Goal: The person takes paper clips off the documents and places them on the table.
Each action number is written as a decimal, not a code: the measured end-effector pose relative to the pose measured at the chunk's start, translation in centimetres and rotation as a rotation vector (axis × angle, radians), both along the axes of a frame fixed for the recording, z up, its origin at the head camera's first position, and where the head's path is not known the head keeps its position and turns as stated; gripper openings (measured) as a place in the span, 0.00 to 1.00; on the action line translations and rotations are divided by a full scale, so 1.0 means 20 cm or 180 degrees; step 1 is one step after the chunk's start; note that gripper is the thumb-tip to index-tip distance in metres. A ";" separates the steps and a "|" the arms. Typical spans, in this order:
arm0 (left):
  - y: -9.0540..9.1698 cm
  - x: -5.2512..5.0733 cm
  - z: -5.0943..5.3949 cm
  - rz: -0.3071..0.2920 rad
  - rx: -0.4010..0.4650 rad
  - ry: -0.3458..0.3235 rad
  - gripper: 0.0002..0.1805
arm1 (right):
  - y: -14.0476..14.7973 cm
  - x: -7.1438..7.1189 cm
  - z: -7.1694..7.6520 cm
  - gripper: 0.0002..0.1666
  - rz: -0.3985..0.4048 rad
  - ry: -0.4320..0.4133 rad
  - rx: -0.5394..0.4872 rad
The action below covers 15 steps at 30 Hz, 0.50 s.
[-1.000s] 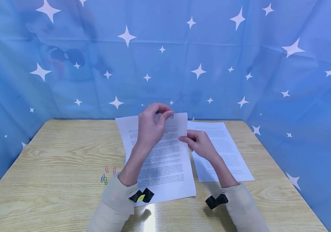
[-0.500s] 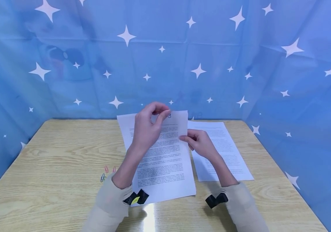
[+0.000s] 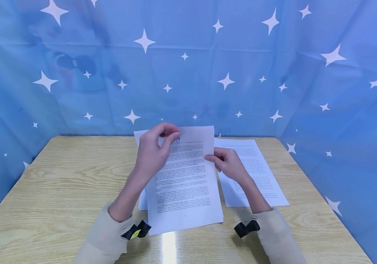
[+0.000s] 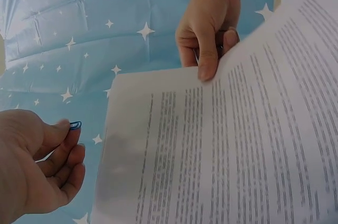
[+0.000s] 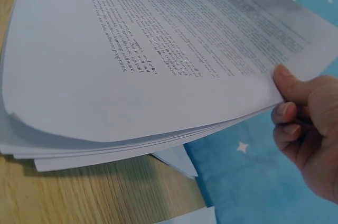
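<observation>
A small blue paper clip [image 4: 75,125] is pinched between the thumb and index finger of my left hand [image 3: 153,152]. In the left wrist view, the clip is apart from the top edge of a stack of printed sheets [image 3: 183,183]. My right hand [image 3: 228,161] grips that stack at its right edge, thumb on the front and fingers curled behind. The stack stands tilted up off the table, and several sheet edges fan slightly at its lower end in the right wrist view.
More printed paper [image 3: 254,176] lies flat at the right on the wooden table [image 3: 59,190]. Another white sheet [image 3: 142,201] shows beside the held stack's left edge. A blue star-patterned cloth [image 3: 188,73] hangs behind and at both sides. My left forearm covers nearly all the loose clips.
My left hand has moved left and a little down, from the stack's top edge, with the paper clip still pinched. The right hand has stayed put; the loose clips became covered by the left forearm.
</observation>
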<state>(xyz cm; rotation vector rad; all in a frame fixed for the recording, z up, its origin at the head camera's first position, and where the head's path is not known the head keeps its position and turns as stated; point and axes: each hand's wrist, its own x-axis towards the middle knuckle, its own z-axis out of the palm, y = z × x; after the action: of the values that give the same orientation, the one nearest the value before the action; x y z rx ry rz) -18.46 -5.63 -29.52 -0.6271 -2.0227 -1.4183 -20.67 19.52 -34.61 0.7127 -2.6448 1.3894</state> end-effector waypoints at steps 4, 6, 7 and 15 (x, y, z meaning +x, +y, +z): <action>-0.05 0.00 -0.02 0.0024 -0.0052 -0.0027 0.04 | 0.00 0.00 0.00 0.12 0.0012 -0.0017 -0.0016; -0.08 0.00 -0.04 0.0034 -0.0079 -0.0026 0.04 | 0.00 0.00 0.00 0.12 0.0012 -0.0019 -0.0018; -0.09 0.00 -0.04 0.0042 -0.0101 -0.0025 0.04 | 0.00 0.00 0.00 0.12 0.0012 -0.0020 -0.0018; -0.18 0.02 -0.09 0.0089 -0.0342 -0.0056 0.04 | -0.01 0.01 0.01 0.12 0.0006 -0.0035 -0.0011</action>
<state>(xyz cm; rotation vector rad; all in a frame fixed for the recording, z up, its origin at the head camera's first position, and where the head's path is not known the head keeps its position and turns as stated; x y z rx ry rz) -18.01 -9.20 -31.31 -0.6312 -2.1243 -1.3104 -20.53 19.41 -34.46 0.7094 -2.6500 1.4023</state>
